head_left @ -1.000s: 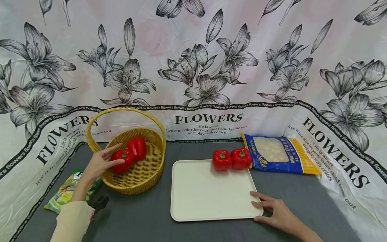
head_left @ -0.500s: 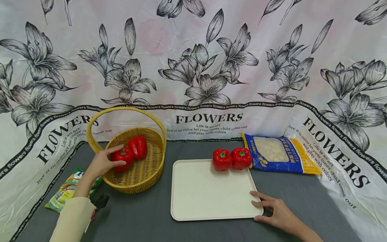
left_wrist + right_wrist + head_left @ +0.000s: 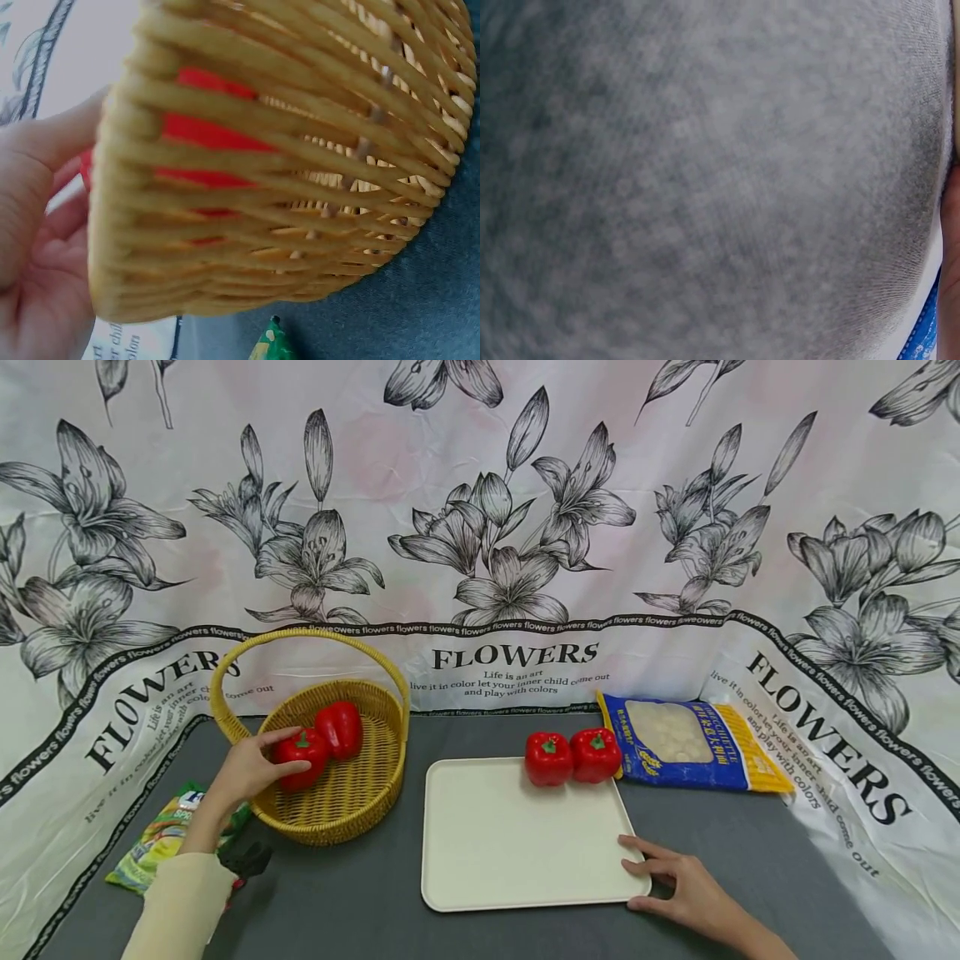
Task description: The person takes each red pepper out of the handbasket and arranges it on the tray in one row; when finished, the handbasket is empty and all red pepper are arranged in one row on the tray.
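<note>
Inside the yellow wicker basket [image 3: 337, 827] lie two red bell peppers. My left hand [image 3: 249, 767] reaches over the basket's left rim and holds the nearer bell pepper [image 3: 306, 758], thumb in front and fingers behind. Beside it rests the other bell pepper [image 3: 339, 729]. In the left wrist view, the woven wall [image 3: 300, 187] hides most of the pepper and the fingertips. My right hand [image 3: 678, 887] touches the right edge of a cream tray [image 3: 525, 852] near its front corner, fingers on the rim and thumb apart from them. The right wrist view shows mostly blurred grey cloth.
Two more red bell peppers [image 3: 549, 760] sit side by side at the tray's back right corner. Behind them lies a blue and yellow pasta bag [image 3: 690, 743]. A green and yellow packet [image 3: 161, 839] and a black object [image 3: 247, 860] lie by the left forearm. The basket's handle [image 3: 315, 633] arches upward.
My left hand has closed in on the nearer bell pepper, its fingers now against it. The right hand and tray have stayed put; the head view has shifted slightly.
</note>
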A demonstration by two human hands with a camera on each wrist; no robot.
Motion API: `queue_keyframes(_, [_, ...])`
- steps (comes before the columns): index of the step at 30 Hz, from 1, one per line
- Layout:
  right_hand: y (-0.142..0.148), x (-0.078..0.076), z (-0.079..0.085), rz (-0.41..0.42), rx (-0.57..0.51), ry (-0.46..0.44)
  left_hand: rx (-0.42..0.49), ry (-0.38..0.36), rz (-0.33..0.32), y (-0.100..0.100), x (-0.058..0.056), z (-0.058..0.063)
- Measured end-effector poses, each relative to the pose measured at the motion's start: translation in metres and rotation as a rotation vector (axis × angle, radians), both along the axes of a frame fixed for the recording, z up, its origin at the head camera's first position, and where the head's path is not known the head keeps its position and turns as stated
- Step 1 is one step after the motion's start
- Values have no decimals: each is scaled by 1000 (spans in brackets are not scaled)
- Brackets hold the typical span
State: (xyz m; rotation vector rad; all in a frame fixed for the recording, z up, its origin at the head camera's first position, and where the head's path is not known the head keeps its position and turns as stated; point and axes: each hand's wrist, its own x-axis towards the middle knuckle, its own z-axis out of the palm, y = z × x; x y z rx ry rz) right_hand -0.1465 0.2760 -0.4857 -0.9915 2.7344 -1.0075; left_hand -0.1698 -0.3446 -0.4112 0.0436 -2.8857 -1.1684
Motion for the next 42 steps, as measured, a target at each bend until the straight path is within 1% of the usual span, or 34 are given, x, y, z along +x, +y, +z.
queue_keyframes(3, [0,0,0,2,-1,-4,108,9,-11,-3,5,0])
queue_keyframes(5, [1,0,0,3,1,-3,193,8,-30,-3,7,1])
queue_keyframes(8, [2,0,-1,1,-6,-2,289,6,-72,-1,9,4])
queue_keyframes(12, [3,0,-2,-3,-15,-3,363,-9,-115,4,9,10])
queue_keyframes(16, [3,1,-2,-5,1,-4,427,-20,-156,11,9,18])
queue_keyframes(21, [3,1,-1,-4,14,-9,528,-11,-254,23,10,29])
queue_keyframes(25, [3,1,-1,-5,9,-16,601,-6,-327,40,7,38])
queue_keyframes(28, [3,1,-1,-5,2,-21,612,-8,-357,54,4,45])
queue_keyframes(31, [3,1,-2,-2,-2,-21,591,-14,-379,70,1,50])
queue_keyframes(34, [2,0,-2,-2,-2,-14,583,-17,-414,87,-4,52])
queue_keyframes(37, [2,0,-1,-5,2,-6,587,-1,-459,106,-12,50])
queue_keyframes(40, [1,-1,0,-9,14,-8,605,8,-508,125,-21,44])
queue_keyframes(42, [0,-1,0,-12,23,-12,634,0,-547,139,-28,39])
